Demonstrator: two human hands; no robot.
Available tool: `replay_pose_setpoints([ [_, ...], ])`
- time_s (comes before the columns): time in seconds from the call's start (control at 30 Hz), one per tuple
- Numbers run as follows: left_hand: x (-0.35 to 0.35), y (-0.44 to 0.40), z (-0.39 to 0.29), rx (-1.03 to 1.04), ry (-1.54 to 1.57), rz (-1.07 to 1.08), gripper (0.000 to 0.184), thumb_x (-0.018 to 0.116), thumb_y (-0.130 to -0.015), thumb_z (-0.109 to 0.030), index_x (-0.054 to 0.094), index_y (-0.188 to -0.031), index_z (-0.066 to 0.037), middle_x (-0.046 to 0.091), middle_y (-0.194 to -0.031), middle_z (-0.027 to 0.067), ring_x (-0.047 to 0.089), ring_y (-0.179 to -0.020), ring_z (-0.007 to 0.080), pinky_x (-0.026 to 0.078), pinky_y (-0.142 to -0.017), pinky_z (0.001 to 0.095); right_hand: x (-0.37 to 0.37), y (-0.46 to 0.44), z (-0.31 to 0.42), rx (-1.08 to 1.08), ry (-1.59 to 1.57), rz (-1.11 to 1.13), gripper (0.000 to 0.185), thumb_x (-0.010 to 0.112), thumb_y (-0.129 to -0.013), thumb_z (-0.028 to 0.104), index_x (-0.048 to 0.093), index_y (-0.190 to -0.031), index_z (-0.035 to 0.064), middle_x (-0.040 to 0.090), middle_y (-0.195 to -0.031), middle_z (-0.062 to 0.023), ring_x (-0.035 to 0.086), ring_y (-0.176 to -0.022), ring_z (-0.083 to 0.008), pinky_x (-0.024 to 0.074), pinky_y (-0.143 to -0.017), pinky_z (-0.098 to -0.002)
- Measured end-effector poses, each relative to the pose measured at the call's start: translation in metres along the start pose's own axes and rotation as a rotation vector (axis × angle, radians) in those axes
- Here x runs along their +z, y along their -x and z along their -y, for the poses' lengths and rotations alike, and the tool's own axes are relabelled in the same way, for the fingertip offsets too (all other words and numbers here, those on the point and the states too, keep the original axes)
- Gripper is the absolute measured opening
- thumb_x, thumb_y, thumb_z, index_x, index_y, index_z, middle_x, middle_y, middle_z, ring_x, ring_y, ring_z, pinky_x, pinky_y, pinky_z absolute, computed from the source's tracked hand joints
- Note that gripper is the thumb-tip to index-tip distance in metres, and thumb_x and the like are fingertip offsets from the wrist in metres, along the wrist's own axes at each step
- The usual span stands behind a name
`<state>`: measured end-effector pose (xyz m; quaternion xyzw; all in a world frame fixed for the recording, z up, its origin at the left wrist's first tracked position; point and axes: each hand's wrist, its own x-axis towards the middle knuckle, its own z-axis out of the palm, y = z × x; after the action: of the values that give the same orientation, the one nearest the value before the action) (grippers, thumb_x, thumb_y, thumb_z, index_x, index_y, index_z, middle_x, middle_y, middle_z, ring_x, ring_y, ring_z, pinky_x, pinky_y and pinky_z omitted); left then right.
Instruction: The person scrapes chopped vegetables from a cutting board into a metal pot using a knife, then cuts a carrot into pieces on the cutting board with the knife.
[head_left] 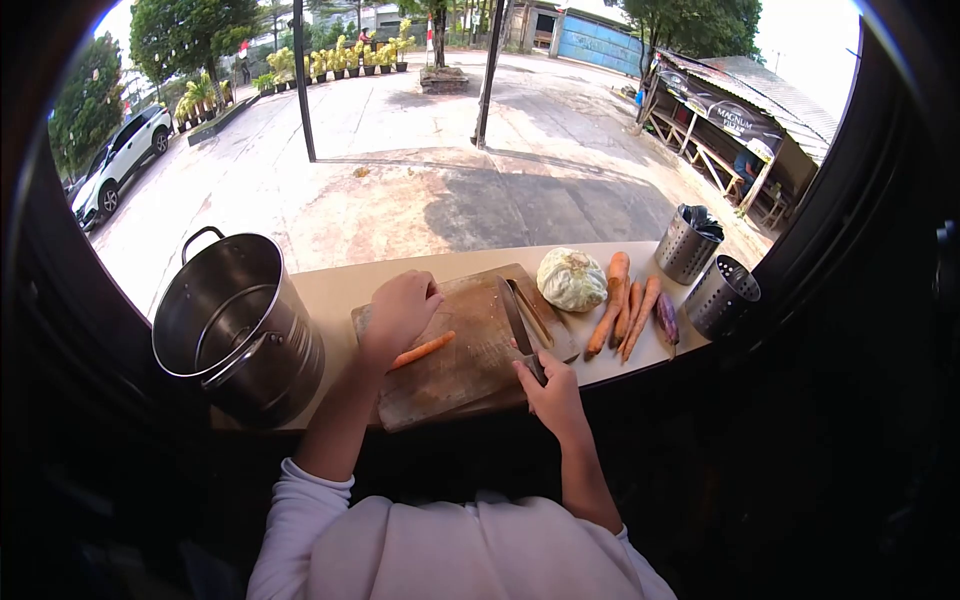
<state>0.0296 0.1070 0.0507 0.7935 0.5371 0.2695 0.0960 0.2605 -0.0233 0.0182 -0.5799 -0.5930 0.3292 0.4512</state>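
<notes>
My right hand [552, 392] grips the handle of a knife [515, 315]. The blade points away from me over the right part of a worn wooden cutting board [450, 380], beside the board's long slot. Over the board's far left part is my left hand [402, 305], its fingers curled in; whatever they may hold is hidden. A carrot [428, 348] lies on the board just right of my left wrist, its left end hidden behind the forearm.
A large metal pot [265, 370] stands left of the board. To the right are a cabbage [572, 280], several carrots [612, 310], a purple eggplant-like vegetable [667, 318] and two perforated metal holders [688, 248]. The pale counter [340, 285] ends at a paved yard.
</notes>
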Motion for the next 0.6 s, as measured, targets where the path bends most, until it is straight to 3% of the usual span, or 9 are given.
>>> replay_pose_setpoints([
  [0.1, -0.015, -0.005, -0.001, -0.067, 0.004, -0.009, 0.02, 0.069, -0.087, -0.026, 0.069, -0.089, -0.006, 0.071, -0.091, 0.0117, 0.068, -0.089, 0.0301, 0.053, -0.078, 0.0416, -0.006, -0.004, -0.007, 0.045, -0.207, 0.086, 0.026, 0.064, -0.1, 0.016, 0.067, -0.123, 0.0039, 0.052, -0.064, 0.0029, 0.046, -0.045, -0.0029, 0.036, -0.043, -0.0225],
  [0.37, 0.005, -0.038, 0.034, -0.097, -0.121, -0.054, 0.018, 0.071, -0.084, -0.025, 0.072, -0.086, -0.007, 0.072, -0.087, 0.0121, 0.069, -0.086, 0.0308, 0.055, -0.076, 0.0426, -0.012, -0.01, -0.013, 0.103, -0.301, 0.166, 0.033, 0.063, -0.1, 0.015, 0.064, -0.131, 0.0033, 0.05, -0.064, 0.0051, 0.043, -0.044, -0.0026, 0.0353, -0.043, -0.0204],
  [0.47, 0.007, -0.057, 0.049, -0.274, -0.25, 0.088, 0.016, 0.066, -0.086, -0.018, 0.073, -0.094, -0.006, 0.073, -0.1, 0.0147, 0.07, -0.097, 0.0328, 0.056, -0.081, 0.0429, -0.012, -0.009, -0.011, 0.085, -0.321, 0.172, 0.031, 0.063, -0.101, 0.017, 0.065, -0.129, 0.0033, 0.05, -0.064, 0.0046, 0.044, -0.046, -0.0028, 0.0362, -0.044, -0.0207],
  [0.6, 0.01, -0.058, 0.065, -0.343, -0.25, 0.092, 0.02, 0.062, -0.086, -0.013, 0.074, -0.1, -0.004, 0.073, -0.106, 0.0175, 0.07, -0.101, 0.0336, 0.056, -0.082, 0.0429, -0.012, -0.008, -0.01, 0.093, -0.33, 0.171, 0.035, 0.063, -0.1, 0.015, 0.063, -0.133, 0.0021, 0.05, -0.066, 0.0054, 0.044, -0.045, -0.0022, 0.0355, -0.044, -0.0195],
])
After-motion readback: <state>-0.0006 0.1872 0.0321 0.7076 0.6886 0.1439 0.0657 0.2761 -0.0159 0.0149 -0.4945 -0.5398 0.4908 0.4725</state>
